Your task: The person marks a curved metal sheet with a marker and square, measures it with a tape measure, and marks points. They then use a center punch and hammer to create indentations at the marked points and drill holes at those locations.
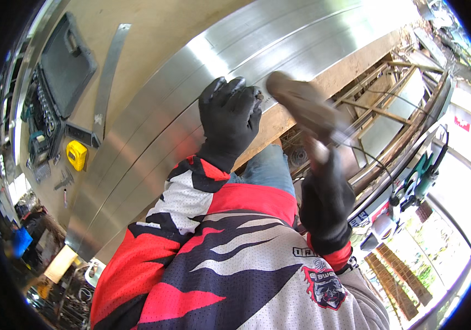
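Note:
Both my hands wear black gloves. My left hand (230, 113) is closed in a fist at the near edge of a shiny sheet of metal (164, 110). A small dull tip shows between its thumb and fingers; the rest of what it grips is hidden. My right hand (328, 198) is wrapped round the handle of a brown mallet (301, 104), raised to the right of my left hand and smeared by motion. Its head, apparently wooden, points toward the left fist with a gap between. The sheet lies on a wooden workbench (329, 80) and has long lines running along it.
On the bench at left lie an open grey tool case (67, 66) with sockets, a long steel ruler (111, 77), a yellow tape measure (76, 155), and a caliper (65, 179). At right stand wooden frames (381, 113) and a green power tool (425, 179) with a cord.

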Motion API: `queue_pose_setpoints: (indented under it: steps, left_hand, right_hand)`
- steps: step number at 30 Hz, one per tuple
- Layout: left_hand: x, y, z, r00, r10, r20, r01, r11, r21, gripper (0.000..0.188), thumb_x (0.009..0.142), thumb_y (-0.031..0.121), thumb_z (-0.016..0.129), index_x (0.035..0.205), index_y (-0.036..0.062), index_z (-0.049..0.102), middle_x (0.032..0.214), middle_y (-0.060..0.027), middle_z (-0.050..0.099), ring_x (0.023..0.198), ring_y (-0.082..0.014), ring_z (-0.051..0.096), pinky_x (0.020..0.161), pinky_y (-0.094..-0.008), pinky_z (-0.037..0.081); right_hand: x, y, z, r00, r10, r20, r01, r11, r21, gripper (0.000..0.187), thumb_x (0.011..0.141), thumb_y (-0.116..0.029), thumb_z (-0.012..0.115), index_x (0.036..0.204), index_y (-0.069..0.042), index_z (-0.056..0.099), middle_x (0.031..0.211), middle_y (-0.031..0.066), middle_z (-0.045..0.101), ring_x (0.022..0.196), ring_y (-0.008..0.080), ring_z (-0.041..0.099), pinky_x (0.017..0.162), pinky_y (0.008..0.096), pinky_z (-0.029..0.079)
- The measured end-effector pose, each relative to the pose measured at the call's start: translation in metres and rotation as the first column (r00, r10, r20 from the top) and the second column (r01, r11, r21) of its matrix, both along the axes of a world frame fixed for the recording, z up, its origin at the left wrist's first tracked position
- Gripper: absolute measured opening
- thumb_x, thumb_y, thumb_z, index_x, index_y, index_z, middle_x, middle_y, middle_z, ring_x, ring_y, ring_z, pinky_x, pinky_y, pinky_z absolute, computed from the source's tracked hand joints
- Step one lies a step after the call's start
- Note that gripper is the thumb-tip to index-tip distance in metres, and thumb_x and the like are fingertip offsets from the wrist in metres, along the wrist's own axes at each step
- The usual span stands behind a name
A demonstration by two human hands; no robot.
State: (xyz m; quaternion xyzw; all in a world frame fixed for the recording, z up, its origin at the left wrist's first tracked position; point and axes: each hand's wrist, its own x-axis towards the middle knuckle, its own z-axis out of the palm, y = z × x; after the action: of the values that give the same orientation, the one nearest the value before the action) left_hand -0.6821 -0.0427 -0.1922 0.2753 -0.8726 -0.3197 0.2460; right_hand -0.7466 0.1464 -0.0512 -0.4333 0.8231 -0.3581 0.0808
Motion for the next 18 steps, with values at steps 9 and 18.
queue_pose_setpoints:
  steps: [9, 18]
  left_hand:
    - [-0.004, -0.009, 0.009, 0.994, -0.001, -0.113, -0.035, 0.948, -0.318, 0.015, 0.086, 0.023, 0.069, 0.097, 0.0131, 0.068, 0.096, -0.0066, 0.072, 0.103, -0.0254, 0.066, 0.100, -0.0475, 0.043]
    - [0.039, -0.105, 0.119, 0.696, 0.538, -0.476, -0.581, 0.811, 0.069, 0.022, 0.103, 0.016, 0.058, 0.111, -0.0031, 0.064, 0.107, -0.0116, 0.072, 0.091, -0.0185, 0.065, 0.085, -0.0320, 0.050]
  right_hand:
    - [0.009, 0.010, -0.009, 0.993, -0.079, -0.086, 0.084, 0.995, 0.060, 0.064, 0.082, 0.002, 0.070, 0.143, -0.003, 0.052, 0.097, 0.0221, 0.070, 0.073, 0.0349, 0.071, 0.063, 0.0386, 0.055]
    - [-0.058, 0.090, -0.045, 0.741, -0.575, 0.347, 0.582, 0.808, 0.095, 0.067, 0.095, 0.006, 0.051, 0.158, -0.002, 0.030, 0.081, 0.0031, 0.055, 0.063, 0.0096, 0.053, 0.055, 0.0249, 0.045]
